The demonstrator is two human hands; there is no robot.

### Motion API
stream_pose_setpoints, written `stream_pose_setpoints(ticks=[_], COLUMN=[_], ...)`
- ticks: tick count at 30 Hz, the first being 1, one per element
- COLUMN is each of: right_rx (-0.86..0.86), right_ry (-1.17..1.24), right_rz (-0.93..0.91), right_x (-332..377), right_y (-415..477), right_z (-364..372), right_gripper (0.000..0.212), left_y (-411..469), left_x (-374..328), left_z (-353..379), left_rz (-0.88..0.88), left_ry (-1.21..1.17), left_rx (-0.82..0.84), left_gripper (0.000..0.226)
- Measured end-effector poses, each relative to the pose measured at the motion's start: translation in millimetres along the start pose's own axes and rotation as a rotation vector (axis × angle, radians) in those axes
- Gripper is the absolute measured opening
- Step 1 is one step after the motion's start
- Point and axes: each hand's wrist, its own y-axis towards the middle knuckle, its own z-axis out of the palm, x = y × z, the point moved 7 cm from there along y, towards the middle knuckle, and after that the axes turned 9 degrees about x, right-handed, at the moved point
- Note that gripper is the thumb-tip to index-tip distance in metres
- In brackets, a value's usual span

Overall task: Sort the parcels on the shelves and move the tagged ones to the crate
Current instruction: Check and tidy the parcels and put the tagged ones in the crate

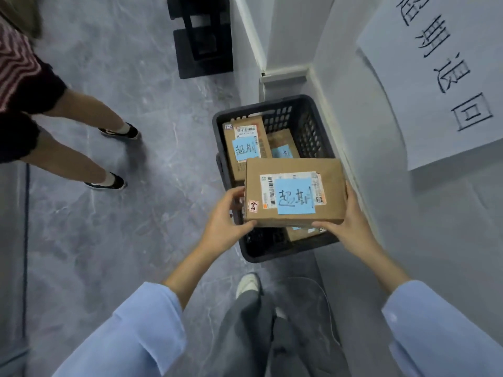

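Now the left hand [226,219] and right hand [345,224] are gripping 1 tagged parcel [294,194] by its short ends, fingers curling round it, holding it above the crate's [307,126] near half. Depositing seems underway; next, it is needing a flat lowering onto the parcels [245,142] lying inside.

Arms outstretched, left hand [226,219], right hand [347,227], both gripping parcel [294,165]

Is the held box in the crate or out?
Out. Left hand and right hand hold the brown cardboard box with blue tag above the black plastic crate.
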Motion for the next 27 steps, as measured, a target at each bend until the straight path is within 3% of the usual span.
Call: stream_pose_setpoints(ticks=[9, 13, 19, 27], right_rx=[0.050, 0.138, 0.201, 0.273], right_ry=[-0.118, -0.194, -0.304, -0.501], right_rz=[0.118, 0.099, 0.067, 0.238], right_x=[-79, -100, -123, -148], right_y=[50, 81, 131, 144], right_z=[9, 36, 87, 103], right_gripper=[0.124, 0.120, 0.131, 0.109], left_y=[27, 32, 41, 34], left_x=[51, 76, 102, 109], left_z=[-15, -29, -36, -36], left_rz=[-0.099, -0.132, -0.145, -0.186], left_ry=[0.031, 0.102, 0.115, 0.150], left_rx=[-0.089, -0.170, -0.226, -0.221], left_gripper=[0.064, 0.060, 0.060, 0.060])
